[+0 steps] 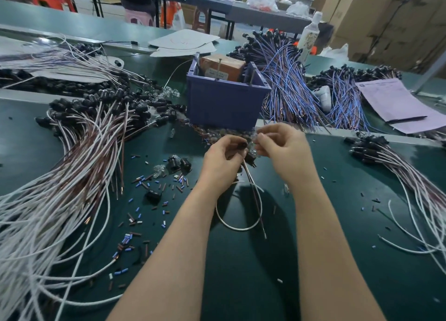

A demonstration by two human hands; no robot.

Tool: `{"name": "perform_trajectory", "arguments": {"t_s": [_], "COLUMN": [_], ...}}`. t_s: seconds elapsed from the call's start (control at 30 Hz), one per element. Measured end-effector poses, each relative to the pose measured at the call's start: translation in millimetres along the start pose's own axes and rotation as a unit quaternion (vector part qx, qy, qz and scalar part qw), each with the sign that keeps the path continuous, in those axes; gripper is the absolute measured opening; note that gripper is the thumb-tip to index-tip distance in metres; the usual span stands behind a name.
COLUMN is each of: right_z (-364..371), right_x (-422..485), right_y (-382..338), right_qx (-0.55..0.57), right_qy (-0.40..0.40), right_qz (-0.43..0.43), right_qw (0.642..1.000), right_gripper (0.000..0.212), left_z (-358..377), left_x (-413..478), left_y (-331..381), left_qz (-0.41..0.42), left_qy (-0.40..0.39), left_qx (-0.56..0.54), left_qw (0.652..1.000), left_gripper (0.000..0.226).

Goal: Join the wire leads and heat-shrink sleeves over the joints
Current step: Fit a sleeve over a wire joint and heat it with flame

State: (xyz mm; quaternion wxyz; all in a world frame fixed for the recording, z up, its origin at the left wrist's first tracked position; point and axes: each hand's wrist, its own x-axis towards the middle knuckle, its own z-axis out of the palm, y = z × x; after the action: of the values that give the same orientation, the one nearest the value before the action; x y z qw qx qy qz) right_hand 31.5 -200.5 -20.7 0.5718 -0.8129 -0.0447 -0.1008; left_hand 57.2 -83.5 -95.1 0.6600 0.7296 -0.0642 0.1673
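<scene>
My left hand (223, 161) grips a small black holder (243, 146) whose white and brown wire leads (251, 183) hang down and loop over the green table. My right hand (281, 146) pinches a small clear part (253, 143) right against the holder's top. The two hands meet just in front of the blue bin (224, 103). Short blue, brown and white sleeves (144, 183) lie scattered on the table left of my left forearm. What sits between my right fingertips is mostly hidden.
A big bundle of white and brown leads with black holders (79, 151) fans over the left. Blue-wired bundles (289, 79) lie behind the bin, another white bundle (398, 166) on the right. Pink papers with a pen (398, 103) and a white bottle (310, 35) stand at the back right.
</scene>
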Motion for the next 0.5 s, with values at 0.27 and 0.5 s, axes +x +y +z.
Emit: {"name": "perform_trajectory", "arguments": {"t_s": [0.27,0.5], "right_z": [1.2,3.2], "right_x": [-2.6,-7.0], "right_y": [9.5,8.1], "right_qx": [-0.052,-0.132], "right_qy": [-0.006,0.04], "right_qz": [-0.052,-0.099], "right_qw": [0.997,0.985], "right_gripper": [0.024,0.01], "left_z": [3.3,3.4], "left_x": [-1.5,-3.2], "left_y": [-4.5,-1.4], "left_qz": [0.02,0.045], "left_qy": [-0.006,-0.008], "left_qx": [0.025,0.061], "left_qw": [0.999,0.997], "left_gripper": [0.057,0.061]}}
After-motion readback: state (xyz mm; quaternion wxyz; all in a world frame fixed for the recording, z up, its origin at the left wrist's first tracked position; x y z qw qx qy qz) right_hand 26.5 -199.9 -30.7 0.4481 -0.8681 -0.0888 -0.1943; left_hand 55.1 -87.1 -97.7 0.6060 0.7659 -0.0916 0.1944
